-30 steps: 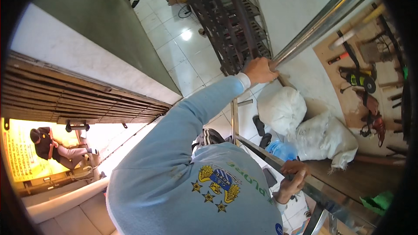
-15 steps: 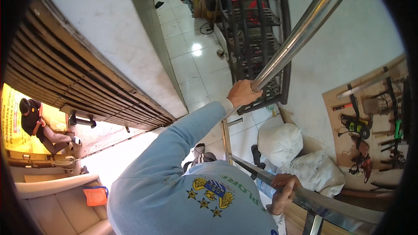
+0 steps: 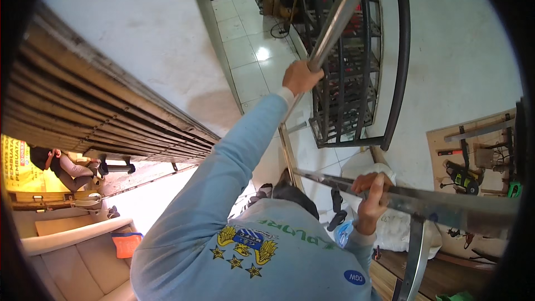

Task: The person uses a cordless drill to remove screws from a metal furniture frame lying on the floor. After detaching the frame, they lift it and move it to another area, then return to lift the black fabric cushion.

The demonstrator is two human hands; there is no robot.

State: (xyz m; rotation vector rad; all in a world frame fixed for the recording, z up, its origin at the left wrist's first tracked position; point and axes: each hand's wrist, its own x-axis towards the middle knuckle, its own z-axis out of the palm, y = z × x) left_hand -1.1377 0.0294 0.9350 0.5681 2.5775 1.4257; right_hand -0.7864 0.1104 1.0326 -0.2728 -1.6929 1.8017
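My left hand [image 3: 301, 76] is wrapped round a long shiny metal tube [image 3: 341, 19] that slants up past the top edge of the view. Lower right, my right hand [image 3: 372, 198] grips a flat-sided metal bar [image 3: 446, 205], with the fingers over it and the thumb on the near side. A short metal piece [image 3: 287, 147] runs between the tube and the bar, so they look like parts of one frame. Another metal strut [image 3: 413, 262] drops from the bar toward the bottom edge. The bar's right end is blurred.
A dark metal spiral staircase [image 3: 348, 72] stands ahead, close to the tube. White sacks [image 3: 398, 231] lie under the bar. A tool board [image 3: 473, 156] leans at the right wall. On the left are a folding shutter [image 3: 111, 100], a beige seat [image 3: 78, 256] and a seated person [image 3: 69, 167] outside.
The tube has swung left and more upright, my left hand moving up and left with it. The bar and my right hand have risen in the view, which has also shifted.
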